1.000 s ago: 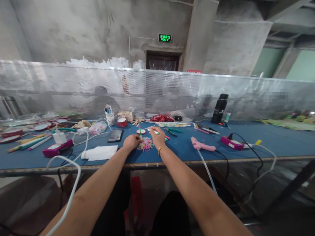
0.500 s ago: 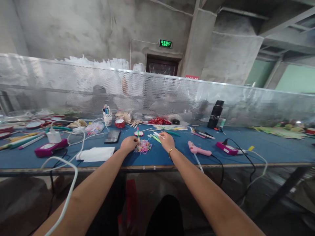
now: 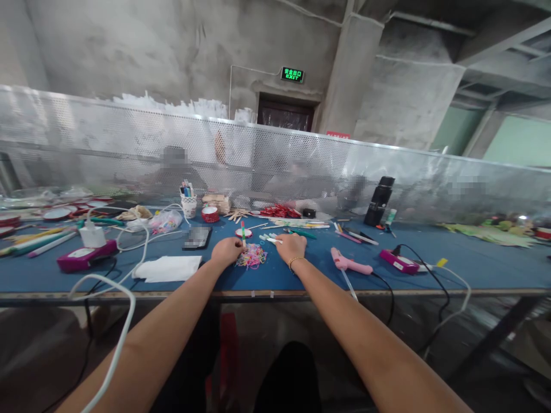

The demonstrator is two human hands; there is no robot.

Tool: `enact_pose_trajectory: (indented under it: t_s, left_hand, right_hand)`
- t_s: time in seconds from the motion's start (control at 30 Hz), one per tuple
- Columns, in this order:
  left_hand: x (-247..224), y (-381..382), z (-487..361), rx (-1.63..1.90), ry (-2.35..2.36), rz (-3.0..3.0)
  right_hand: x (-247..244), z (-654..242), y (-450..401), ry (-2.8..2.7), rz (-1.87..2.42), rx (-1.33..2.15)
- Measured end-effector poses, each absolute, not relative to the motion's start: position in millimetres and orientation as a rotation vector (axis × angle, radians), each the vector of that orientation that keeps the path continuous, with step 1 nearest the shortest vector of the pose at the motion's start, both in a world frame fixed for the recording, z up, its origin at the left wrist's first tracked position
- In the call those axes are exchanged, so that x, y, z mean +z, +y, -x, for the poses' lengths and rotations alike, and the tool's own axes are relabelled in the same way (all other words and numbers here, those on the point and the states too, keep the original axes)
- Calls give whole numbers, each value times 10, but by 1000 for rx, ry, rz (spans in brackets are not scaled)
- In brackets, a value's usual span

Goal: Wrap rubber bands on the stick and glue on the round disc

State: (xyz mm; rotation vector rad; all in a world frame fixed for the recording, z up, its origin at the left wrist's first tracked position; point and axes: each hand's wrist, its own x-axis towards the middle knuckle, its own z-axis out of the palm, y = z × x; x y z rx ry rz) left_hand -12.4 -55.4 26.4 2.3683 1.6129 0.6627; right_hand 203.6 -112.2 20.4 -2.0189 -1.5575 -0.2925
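Striped stick (image 3: 243,230) is pinched upright by left hand (image 3: 227,251) just below-left of frame centre, right hand (image 3: 293,248) is seen at white markers (image 3: 270,238) below centre, grip can't be told, pens (image 3: 186,189) are held in white cup (image 3: 188,207) left of centre.

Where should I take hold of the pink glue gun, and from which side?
Probably by its handle, from above on the right. The pink glue gun lies flat with the handle stretching rightward, while the pale glue stick juts from the left-hand part toward the viewer.
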Motion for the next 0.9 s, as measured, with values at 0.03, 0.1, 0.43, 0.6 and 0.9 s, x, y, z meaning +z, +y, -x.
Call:
enact_pose_trajectory:
  t_s: [0.03, 0.1, 0.43, 0.6, 0.9]
  left_hand:
    - [262, -554, 124, 664, 1612, -2369]
    - [261, -558, 123, 665, 1608, -2367]
    - [285, -589, 116, 690, 1596, -2363]
    - [243, -563, 117, 706, 1590, -2375]
    - [232, -566, 105, 688, 1598, -2371]
  right_hand:
    - [193, -2033, -1110, -1560, 2015, -300]
    - [176, -2027, -1086, -1574, 2004, -321]
    - [149, -1946, -968, -1716, 1988, -416]
    - [186, -1961, -867, -1692, 1971, -412]
    - [344, -2013, -428, -1921, 1918, -388]
